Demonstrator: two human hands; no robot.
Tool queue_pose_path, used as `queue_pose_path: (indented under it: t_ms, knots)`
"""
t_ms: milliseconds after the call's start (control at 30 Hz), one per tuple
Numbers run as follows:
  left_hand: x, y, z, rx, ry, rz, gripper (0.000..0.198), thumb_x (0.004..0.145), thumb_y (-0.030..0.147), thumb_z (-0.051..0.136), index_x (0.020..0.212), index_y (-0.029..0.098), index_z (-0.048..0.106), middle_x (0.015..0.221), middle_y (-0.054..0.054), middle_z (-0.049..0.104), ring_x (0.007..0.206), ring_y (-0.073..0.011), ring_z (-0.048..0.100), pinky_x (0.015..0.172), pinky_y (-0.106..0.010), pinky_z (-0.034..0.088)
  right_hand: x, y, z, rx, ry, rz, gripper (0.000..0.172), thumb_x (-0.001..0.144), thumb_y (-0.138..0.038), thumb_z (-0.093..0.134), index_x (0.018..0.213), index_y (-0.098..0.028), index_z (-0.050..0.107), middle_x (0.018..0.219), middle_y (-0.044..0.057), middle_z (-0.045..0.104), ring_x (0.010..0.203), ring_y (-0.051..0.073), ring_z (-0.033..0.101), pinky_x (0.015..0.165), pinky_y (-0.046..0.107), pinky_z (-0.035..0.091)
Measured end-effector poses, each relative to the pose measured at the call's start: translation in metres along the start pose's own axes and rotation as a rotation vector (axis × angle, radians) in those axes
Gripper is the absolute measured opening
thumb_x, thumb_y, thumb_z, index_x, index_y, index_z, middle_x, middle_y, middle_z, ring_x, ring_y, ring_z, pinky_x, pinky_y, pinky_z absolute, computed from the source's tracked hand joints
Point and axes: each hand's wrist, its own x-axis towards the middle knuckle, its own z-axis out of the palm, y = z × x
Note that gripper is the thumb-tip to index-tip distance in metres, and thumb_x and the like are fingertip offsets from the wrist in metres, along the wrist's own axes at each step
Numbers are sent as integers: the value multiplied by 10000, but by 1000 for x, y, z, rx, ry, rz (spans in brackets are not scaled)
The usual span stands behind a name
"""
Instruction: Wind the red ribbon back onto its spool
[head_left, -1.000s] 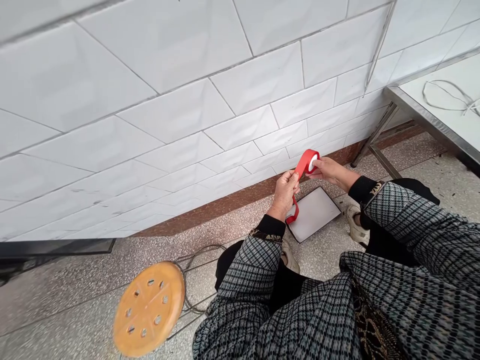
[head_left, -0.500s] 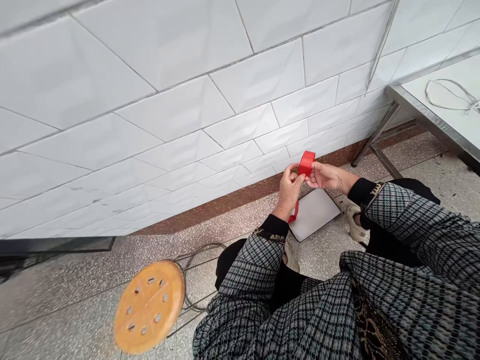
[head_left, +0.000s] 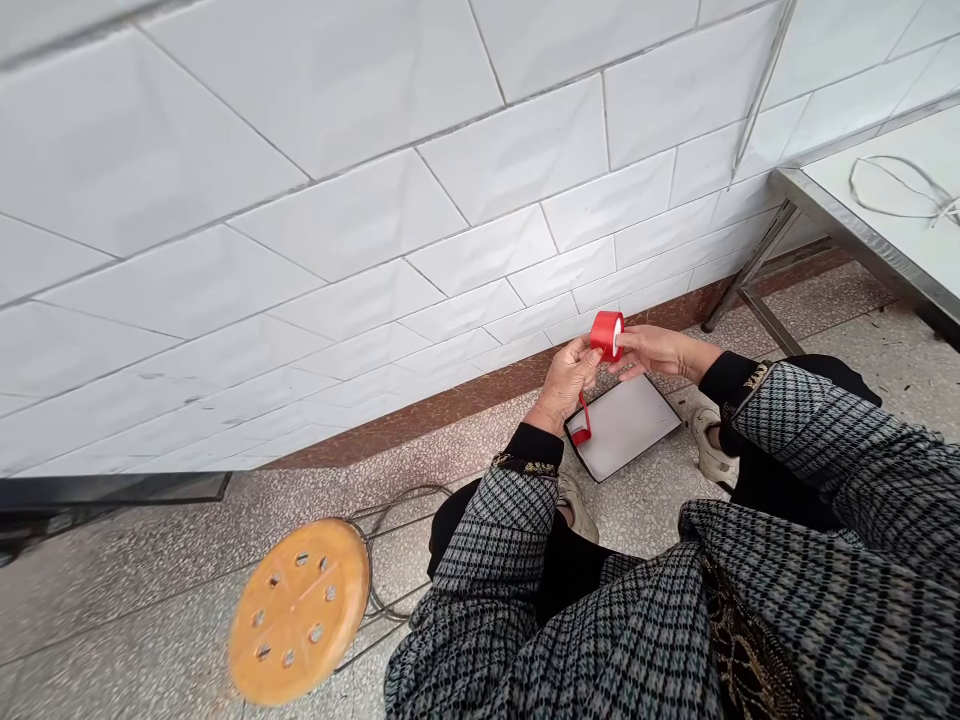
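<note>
Pinching a red tape roll (head_left: pixel 606 334) between both hands, left hand (head_left: pixel 564 385) and right hand (head_left: pixel 651 350) fingers clamped on it (strip (head_left: pixel 583 428) dangling); white board (head_left: pixel 622 425) below.

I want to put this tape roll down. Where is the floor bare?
Bare speckled floor runs along the brown skirting, between the round orange stool seat and the flat white dark-edged board. More lies below the metal table, beyond its leg. Crowded: the shoes beside the board, and where left hand and right hand hold the red tape roll.
</note>
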Motion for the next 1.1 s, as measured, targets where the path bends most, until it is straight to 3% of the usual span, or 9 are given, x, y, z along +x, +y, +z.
queue_pose_path:
  t_ms: [100, 233, 300, 400, 500, 633, 700, 833, 1100]
  knots:
    - [-3, 0, -1, -46, -22, -39, 602, 655, 586, 950, 984, 183, 649, 536, 145, 312, 433, -27, 207, 463, -209, 156, 4, 0, -3, -358, 187, -221, 159, 905, -91, 715, 1038, -170, 678, 1029, 86, 770, 827, 197, 710, 689, 295, 600]
    - [-6, 0, 3, -53, -9, -53, 584, 657, 557, 955, 966, 183, 629, 534, 141, 337, 431, -28, 214, 461, -210, 155, 8, 2, -4, -773, 291, -324, 175, 918, -144, 706, 1092, -143, 689, 973, 78, 777, 837, 204, 692, 752, 290, 541]
    - [-5, -2, 7, -50, 50, -28, 561, 680, 526, 941, 1002, 186, 632, 544, 138, 360, 432, -35, 225, 459, -215, 159, 11, 3, -4, -917, 384, -326, 218, 924, -180, 696, 1137, -133, 703, 1004, 97, 788, 889, 228, 699, 786, 302, 518]
    - [-2, -7, 13, -13, 242, 51, 439, 760, 457, 880, 1014, 195, 636, 584, 118, 437, 446, -41, 244, 465, -224, 177, 17, 2, -10, -979, 546, -261, 290, 933, -243, 678, 1193, -119, 709, 1086, 146, 794, 964, 274, 717, 796, 322, 509]
    - [2, -8, 14, 89, 362, 122, 304, 795, 405, 835, 843, 179, 637, 596, 83, 480, 492, -48, 308, 502, -231, 228, 25, -1, -19, -893, 608, -192, 307, 938, -265, 662, 1204, -117, 706, 1023, 141, 797, 927, 279, 738, 773, 327, 522]
    - [0, -6, 13, 114, 293, 162, 316, 798, 426, 831, 770, 167, 651, 613, 59, 487, 546, -58, 329, 546, -239, 252, 26, -3, -21, -609, 566, -120, 191, 943, -192, 646, 1118, -124, 683, 738, 59, 732, 709, 215, 712, 689, 298, 536]
    - [-2, -5, 14, 81, 245, 139, 354, 808, 478, 823, 779, 165, 660, 606, 60, 467, 533, -57, 295, 542, -247, 234, 22, -3, -14, -331, 503, -95, 81, 971, -142, 591, 998, -140, 667, 684, 37, 702, 610, 162, 661, 629, 264, 536]
    - [-3, -6, 18, 59, 224, 144, 383, 793, 511, 836, 792, 168, 665, 602, 63, 448, 527, -56, 267, 532, -250, 215, 13, -3, 2, 152, 314, 2, 250, 1048, -138, 519, 837, -137, 652, 683, 48, 707, 517, 98, 593, 548, 212, 524]
    - [3, -15, 18, 119, 251, 117, 331, 812, 462, 829, 808, 151, 716, 630, 31, 537, 556, -67, 318, 550, -241, 251, 6, -3, 7, 453, 106, 171, 297, 1121, -202, 476, 911, -147, 678, 614, 25, 690, 465, 87, 564, 514, 177, 518]
